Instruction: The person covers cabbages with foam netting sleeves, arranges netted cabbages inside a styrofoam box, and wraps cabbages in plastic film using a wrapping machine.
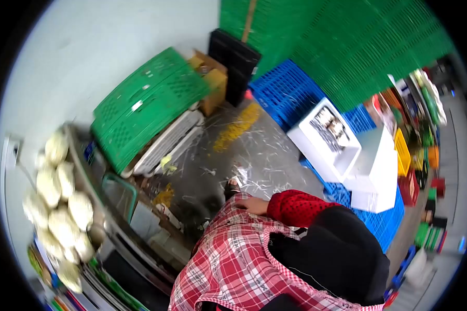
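Note:
My right hand [252,206] lies on the front of a red-and-white plaid apron [244,238], below a red dotted sleeve [296,205]. Its fingers look stretched out over the cloth, though the picture is blurred. No other object shows in it. My left hand is out of the frame. Just past the apron's hem, a foot in a dark sandal [232,187] stands on the littered floor [275,171].
Green crates [145,103] stand by the wall at left, above a rack with pale, cabbage-like vegetables [62,223]. Blue crates [290,90] and white foam boxes [316,150] stand to the right. A green slatted panel [363,46] rises behind. Yellow scraps [236,127] litter the floor.

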Demonstrator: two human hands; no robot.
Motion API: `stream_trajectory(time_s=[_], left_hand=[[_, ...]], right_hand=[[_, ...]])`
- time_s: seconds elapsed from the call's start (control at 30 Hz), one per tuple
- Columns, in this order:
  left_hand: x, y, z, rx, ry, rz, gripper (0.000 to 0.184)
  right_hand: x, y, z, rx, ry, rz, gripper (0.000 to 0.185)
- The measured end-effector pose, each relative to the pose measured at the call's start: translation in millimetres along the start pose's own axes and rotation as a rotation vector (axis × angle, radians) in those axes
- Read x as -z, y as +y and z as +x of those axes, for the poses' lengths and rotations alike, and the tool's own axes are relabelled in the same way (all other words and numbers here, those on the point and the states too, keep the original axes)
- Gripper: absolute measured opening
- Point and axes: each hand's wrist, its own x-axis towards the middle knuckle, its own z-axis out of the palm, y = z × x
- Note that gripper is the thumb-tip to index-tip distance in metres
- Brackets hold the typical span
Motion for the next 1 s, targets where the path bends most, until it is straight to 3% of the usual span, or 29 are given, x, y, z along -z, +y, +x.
stream_trajectory(time_s=[0.03, 0.1, 0.13, 0.17, 0.2, 0.27, 0.3, 0.43, 0.5, 0.53, 0.6, 0.63, 0.7, 0.77, 0.83, 0.93, 1.0], left_hand=[[-29, 40, -12, -0.05, -0.16, -0.088, 0.048], [-85, 132, -48, -0.069, -0.601, -0.361, 0.046], [-105, 202, -86, -0.085, -0.702, -0.638, 0.034], [-128, 243, -117, -0.081, -0.986, -0.803, 0.032], [-119, 309, -151, -0.195, -1.182, -0.884, 0.022], [-128, 368, -213, -0.552, -1.56, -0.87, 0.024], [-111, 400, -235, -0.506, -1.85, -0.726, 0.03], [-142, 443, -335, -1.305, -2.095, -0.585, 0.051], [-139, 482, -370, -1.543, -2.226, -0.501, 0.049], [-137, 508, -380, -1.62, -2.23, -0.504, 0.049], [-121, 544, -401, -1.901, -1.923, -0.553, 0.044], [-115, 556, -413, -1.937, -1.932, -0.558, 0.044], [-111, 588, -434, -2.001, -1.755, -0.738, 0.041], [-102, 614, -461, -2.068, -1.74, -0.729, 0.044], [-83, 628, -493, -2.019, -1.843, -0.699, 0.041], [-57, 627, -567, -2.085, -1.768, -0.628, 0.041], [-24, 619, -620, -2.096, -1.791, -0.409, 0.044]], right_hand=[[19, -13, -4, -0.149, -0.132, -0.102, 0.053], [30, 8, -10, -0.124, -0.01, 0.036, 0.049], [36, 17, -15, -0.208, 0.015, 0.008, 0.049], [45, 27, -23, -0.307, 0.052, -0.016, 0.049], [69, 10, -38, -0.472, 0.06, -0.036, 0.05], [75, 24, -72, -0.68, 0.107, 0.009, 0.055], [74, 30, -88, -0.829, 0.086, 0.021, 0.061], [-3, 89, -155, -1.006, 0.191, 0.424, 0.073], [-10, 68, -175, -1.0, 0.463, 0.638, 0.068], [-16, 64, -174, -0.975, 0.615, 0.734, 0.065], [2, 44, -179, -1.069, 0.735, 0.741, 0.063], [7, 38, -185, -1.14, 0.802, 0.717, 0.062], [2, 48, -199, -1.159, 0.885, 0.821, 0.066], [10, 53, -217, -1.291, 1.134, 0.892, 0.072], [14, 80, -233, -1.293, 1.163, 0.908, 0.076], [26, 148, -295, -1.243, 0.927, 0.893, 0.079], [26, 223, -361, -1.251, 1.092, 1.045, 0.076]])
